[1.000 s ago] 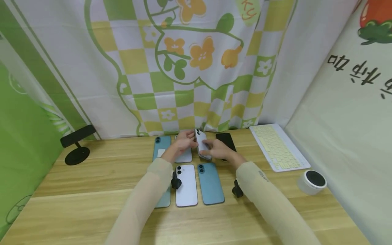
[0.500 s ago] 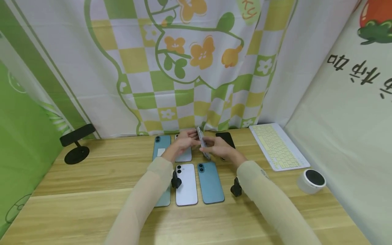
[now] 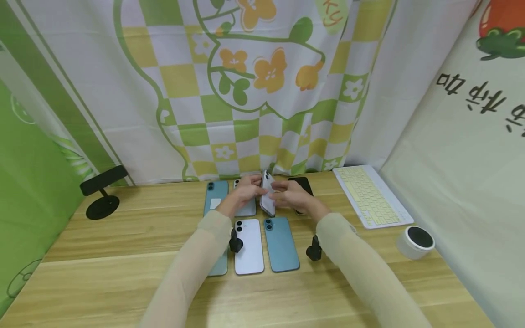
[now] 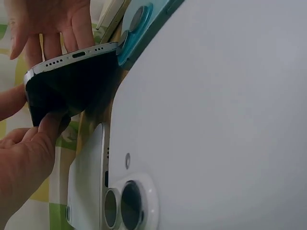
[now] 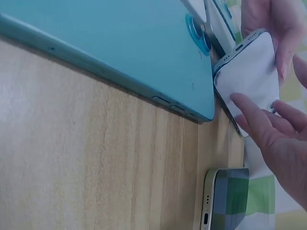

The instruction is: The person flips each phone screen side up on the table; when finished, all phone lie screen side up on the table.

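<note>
At the near edge of the desk (image 3: 123, 259), we see two cream sleeves (image 3: 186, 271) reaching in. Past that edge lies a row of three phones: a blue-green phone (image 3: 220, 268) partly under the left sleeve, a white phone (image 3: 250, 250) in the middle, and a blue phone (image 3: 282, 246) toward the right edge. We can see the backs of the white one and the blue one. A round white tub (image 3: 407, 246) with a dark top sits near the right edge.

Farther in, we see the tipped phone (image 5: 254, 67) between the two hands, near the middle of the far edge. Its white back faces the right edge and its dark screen faces the left. The left hand (image 3: 247, 189) pinches it. The right hand (image 3: 296, 196) is spread, with long fingers touching its back.

Beside the left hand are a pale phone (image 3: 246, 209) and a blue phone with a white sticker (image 3: 218, 190). A black phone (image 3: 301, 183) lies by the right hand. We spot a black stand (image 3: 103, 207) near the far left corner and a keyboard (image 3: 369, 196) near the far right one. Behind the far edge hangs a checked curtain (image 3: 188, 123) with flowers.
</note>
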The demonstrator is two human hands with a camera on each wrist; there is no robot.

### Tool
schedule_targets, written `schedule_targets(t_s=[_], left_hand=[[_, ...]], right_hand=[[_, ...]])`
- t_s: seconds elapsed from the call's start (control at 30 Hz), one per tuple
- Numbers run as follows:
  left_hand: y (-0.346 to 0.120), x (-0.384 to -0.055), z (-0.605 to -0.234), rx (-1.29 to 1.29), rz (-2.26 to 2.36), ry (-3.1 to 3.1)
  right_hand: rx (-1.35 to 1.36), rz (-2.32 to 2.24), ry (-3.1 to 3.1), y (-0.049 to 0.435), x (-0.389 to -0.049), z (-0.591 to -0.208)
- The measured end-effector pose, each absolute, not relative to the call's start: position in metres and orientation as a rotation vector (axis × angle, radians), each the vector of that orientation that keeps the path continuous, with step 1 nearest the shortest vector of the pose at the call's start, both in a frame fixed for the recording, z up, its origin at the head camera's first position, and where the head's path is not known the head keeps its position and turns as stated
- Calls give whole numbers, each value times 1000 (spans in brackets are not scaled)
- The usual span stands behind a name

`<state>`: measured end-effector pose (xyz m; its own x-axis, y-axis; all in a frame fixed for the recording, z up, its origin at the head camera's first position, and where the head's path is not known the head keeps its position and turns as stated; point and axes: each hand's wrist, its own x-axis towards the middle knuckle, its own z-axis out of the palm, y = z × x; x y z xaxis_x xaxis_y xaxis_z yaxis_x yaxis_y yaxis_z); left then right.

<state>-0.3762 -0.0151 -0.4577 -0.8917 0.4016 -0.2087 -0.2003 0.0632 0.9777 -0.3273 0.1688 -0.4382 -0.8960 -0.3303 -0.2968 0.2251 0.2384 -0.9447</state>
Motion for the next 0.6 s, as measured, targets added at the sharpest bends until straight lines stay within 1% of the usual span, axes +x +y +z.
schedule_targets(t_s=[0.17, 0.33, 0.6], left_hand=[[-15, -376, -456, 164, 1944, 1812], [-15, -373, -456, 185, 1953, 1753], [-12, -371, -461, 217, 1934, 1767]], right_hand=[[-78, -1680, 2113, 167, -328, -439], [-43, -1750, 2072, 167, -328, -439], [-81, -1773, 2076, 170, -327, -440]])
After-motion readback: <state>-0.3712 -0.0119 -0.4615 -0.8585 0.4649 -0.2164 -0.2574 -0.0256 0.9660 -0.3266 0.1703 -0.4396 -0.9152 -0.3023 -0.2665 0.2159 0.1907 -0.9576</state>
